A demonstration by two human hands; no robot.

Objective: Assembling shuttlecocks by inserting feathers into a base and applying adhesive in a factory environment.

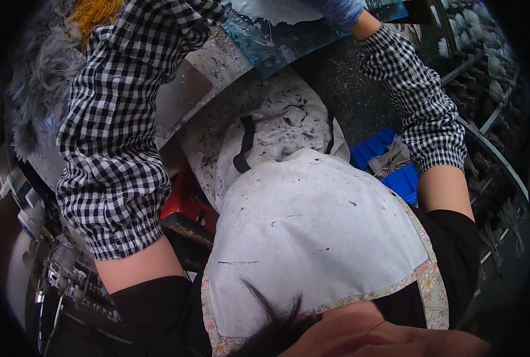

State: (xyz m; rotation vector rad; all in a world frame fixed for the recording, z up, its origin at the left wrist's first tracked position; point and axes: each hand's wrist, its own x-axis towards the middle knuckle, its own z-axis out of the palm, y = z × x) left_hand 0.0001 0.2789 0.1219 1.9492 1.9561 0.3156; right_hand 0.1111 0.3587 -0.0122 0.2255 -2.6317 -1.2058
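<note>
Firstly, find the right hand at the upper edge, in a blue-grey covering, over the right part of a blue sheet. See only the portion next to the bare wrist; remainder beyond the frame. Cannot tell any grip, opening or contact with the sheet. Note the left hand past the upper edge and out of view; can follow only the forearm, in a loose black-and-white checked sleeve. Cannot tell its state, nor whether apart from or together with the right. Locate the sheet at top centre, one corner toward the lap, with a white smear across its upper part and pale streaks around. Record to its left a speckled pale work surface. Note at upper left a tangle of yellow bands just beside the left sleeve, plus pale bristle-like strands. Observe a white apron with dark marks and floral edging, and beyond it a heavily stained pale cloth. Find a red object, kind unclear, below the work surface, and blue bins near the right forearm's checked sleeve. List at far right metal bars among pale bundles, details too dark to tell.
</note>
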